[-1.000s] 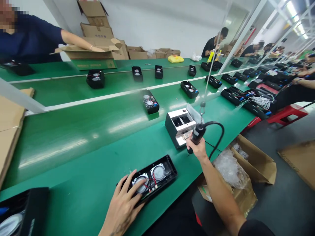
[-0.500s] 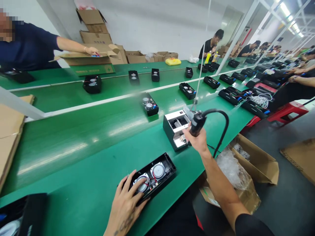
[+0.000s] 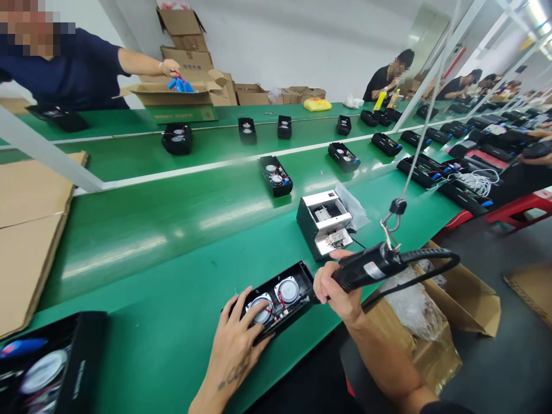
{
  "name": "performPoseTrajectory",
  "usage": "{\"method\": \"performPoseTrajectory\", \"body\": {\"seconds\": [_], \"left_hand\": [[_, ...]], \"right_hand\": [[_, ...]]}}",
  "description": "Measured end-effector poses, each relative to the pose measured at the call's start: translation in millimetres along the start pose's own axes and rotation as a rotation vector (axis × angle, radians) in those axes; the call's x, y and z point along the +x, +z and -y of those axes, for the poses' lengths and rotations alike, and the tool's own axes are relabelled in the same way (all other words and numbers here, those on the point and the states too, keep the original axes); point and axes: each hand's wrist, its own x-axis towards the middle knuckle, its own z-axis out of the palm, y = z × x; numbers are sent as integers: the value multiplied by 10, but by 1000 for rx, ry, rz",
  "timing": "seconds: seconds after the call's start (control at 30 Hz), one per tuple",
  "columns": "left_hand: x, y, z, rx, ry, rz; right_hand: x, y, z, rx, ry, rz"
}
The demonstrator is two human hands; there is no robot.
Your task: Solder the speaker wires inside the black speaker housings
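Observation:
A black speaker housing point(image 3: 297, 310) with two round silver speakers and red wires lies open on the green bench. My left hand point(image 3: 237, 333) grips its left end, fingers over the rim and one speaker. In my right hand point(image 3: 340, 290) is a black electric screwdriver point(image 3: 366, 269), tilted, hanging from a cord by a hook. Its front end is near the right end of the housing; the tip is hidden by my fingers. Just behind stands a silver and black screw feeder box point(image 3: 324, 221).
Another black housing point(image 3: 81, 368) sits at the near left. More housings point(image 3: 276, 176) are on the green belt. Flat cardboard point(image 3: 34, 230) lies at left, boxes with plastic point(image 3: 414, 310) at lower right. Across the belt, a person point(image 3: 86, 69) holds blue parts over a carton point(image 3: 181, 109).
My right hand has brought the screwdriver from the feeder box to the housing's right end, tilting it flatter. The person opposite has lifted blue parts from the carton. The view has shifted.

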Motion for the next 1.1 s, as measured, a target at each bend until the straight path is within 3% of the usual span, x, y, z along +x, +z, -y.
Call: {"method": "performPoseTrajectory", "body": {"seconds": [0.23, 0.43, 0.73, 1.1], "left_hand": [[9, -15, -18, 18, 0, 5], [22, -13, -19, 3, -2, -14], [-6, 21, -14, -46, -42, -24], [7, -2, 4, -5, 7, -10]], "right_hand": [[-126, 104, -151, -67, 74, 9], [-116, 110, -152, -108, 129, -24], [-178, 123, -166, -114, 69, 53], [-122, 141, -87, -144, 121, -10]]}}
